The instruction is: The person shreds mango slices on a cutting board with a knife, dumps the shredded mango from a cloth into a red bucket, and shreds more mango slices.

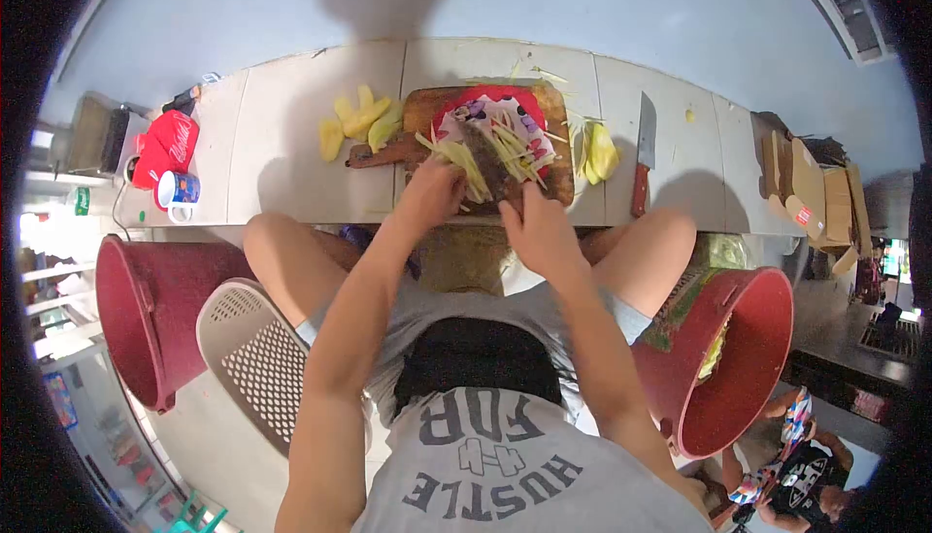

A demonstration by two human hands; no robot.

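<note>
My left hand (434, 193) is closed on a bunch of pale green fruit strips (464, 166) at the near left of a wooden chopping board (555, 106). A dark, broad knife blade (485, 156) slants across the board. My right hand (534, 222) is closed at its near end, where the handle is hidden by the fingers. Under the blade lies a red-rimmed, flower-patterned plate or mat (529, 104). More strips (515, 145) lie on it. Peeled yellow-green fruit pieces (365, 116) lie left of the board, and another fruit piece (602, 153) lies to its right.
A second knife (642, 154) with a brown handle lies at the right. A mug (179, 189) and red bag (173, 145) stand far left, cardboard boxes (820, 188) far right. Red bins (165, 310) (743, 358) flank my legs; a perforated basket (254, 358) is left. Another person (811, 475) is behind.
</note>
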